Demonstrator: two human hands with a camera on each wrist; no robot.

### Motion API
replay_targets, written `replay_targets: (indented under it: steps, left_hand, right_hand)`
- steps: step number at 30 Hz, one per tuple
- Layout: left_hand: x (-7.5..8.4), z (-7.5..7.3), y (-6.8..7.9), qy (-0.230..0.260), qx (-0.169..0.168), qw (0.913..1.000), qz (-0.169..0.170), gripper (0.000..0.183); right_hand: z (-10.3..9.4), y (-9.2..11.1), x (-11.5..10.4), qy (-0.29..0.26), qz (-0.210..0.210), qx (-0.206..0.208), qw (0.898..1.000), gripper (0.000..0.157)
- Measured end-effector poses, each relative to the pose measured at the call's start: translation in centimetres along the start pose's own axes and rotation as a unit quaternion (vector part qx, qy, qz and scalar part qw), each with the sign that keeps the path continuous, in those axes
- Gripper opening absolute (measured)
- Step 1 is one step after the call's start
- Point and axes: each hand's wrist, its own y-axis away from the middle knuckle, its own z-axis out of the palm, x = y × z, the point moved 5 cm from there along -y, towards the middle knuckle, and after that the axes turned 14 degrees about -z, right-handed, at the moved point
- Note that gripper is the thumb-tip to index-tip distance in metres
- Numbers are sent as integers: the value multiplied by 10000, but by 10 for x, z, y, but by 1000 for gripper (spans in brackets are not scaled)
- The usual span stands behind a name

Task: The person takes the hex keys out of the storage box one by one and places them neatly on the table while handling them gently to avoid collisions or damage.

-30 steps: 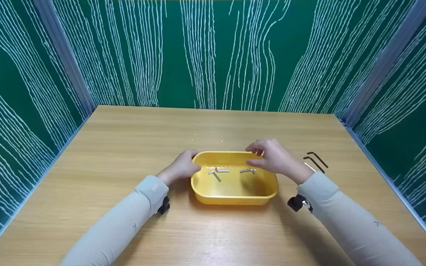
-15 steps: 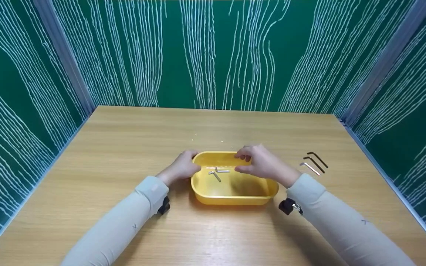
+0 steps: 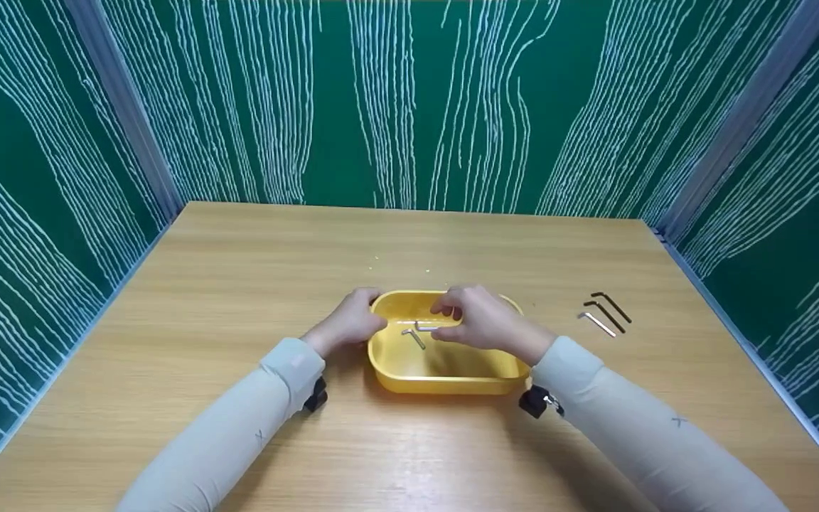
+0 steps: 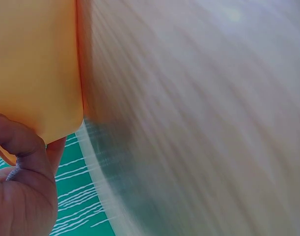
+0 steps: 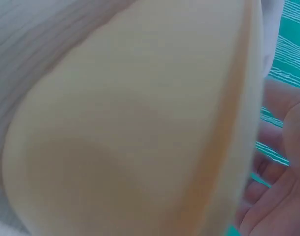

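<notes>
A yellow plastic tub (image 3: pixel 445 385) stands on the table, and my left hand (image 3: pixel 347 321) grips its left rim, thumb inside. The left wrist view shows that hand (image 4: pixel 27 182) bent round the tub (image 4: pixel 34 64). Inside the tub lie small silver hex keys: one (image 3: pixel 415 340) slants, while another (image 3: pixel 424 328) lies level near my right fingertips. Above the tub hovers my right hand (image 3: pixel 484 320), fingers loosely bent, thumb apart from them. Nothing shows between them in the right wrist view, where the hand (image 5: pixel 282 167) is at the edge. Part of the tub's floor is hidden beneath it.
Right of the tub, two dark hex keys (image 3: pixel 610 317) and a silver one (image 3: pixel 598 324) lie side by side on the wooden table (image 3: pixel 253 270). Tiny pale specks are scattered behind the tub. Green panels (image 3: pixel 338 107) with white lines enclose the table at the back and sides.
My right hand has moved left across the tub, toward the silver hex keys. The keys seen at the tub's right a second ago are now covered by it. The left hand stays put.
</notes>
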Motion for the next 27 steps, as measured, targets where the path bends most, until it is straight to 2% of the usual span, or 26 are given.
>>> replay_targets:
  steps: [8, 17, 27]
  left_hand:
    - [0, 0, 0, -91, 66, 9999, 1, 39]
    - [-1, 0, 0, -16, 88, 10000, -39, 46]
    - [-1, 0, -1, -28, 95, 9999, 59, 40]
  right_hand:
    - [7, -6, -5, 82, 154, -138, 9998, 38]
    - [14, -16, -8, -18, -6, -161, 9999, 33]
    - [25, -24, -6, -255, 269, -295, 9989, 32]
